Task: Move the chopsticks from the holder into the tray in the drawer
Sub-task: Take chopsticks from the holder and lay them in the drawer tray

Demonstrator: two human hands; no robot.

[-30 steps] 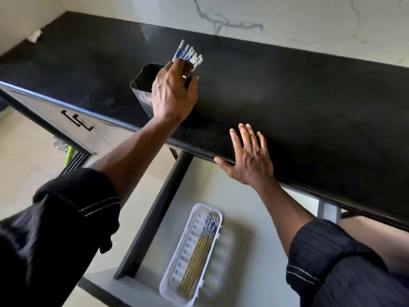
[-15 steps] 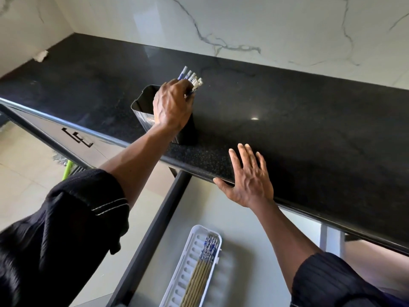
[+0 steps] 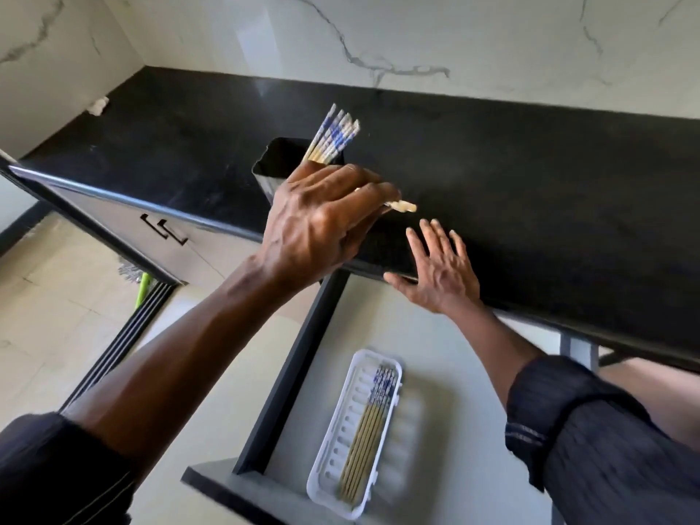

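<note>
head view: left hand clenched on chopsticks above holder, right hand released, flat on worktop beside holder; loose grip could spill sticks short of tray.

Both forearms bare. Left sleeve dark, near-black fabric, pushed up toward elbow, bunched at cuff. Right sleeve same dark fabric w/ fine ribbed vertical lines, rolled above wrist, thin pale stitch lines along cuff. Left hand & right hand ungloved.
</note>
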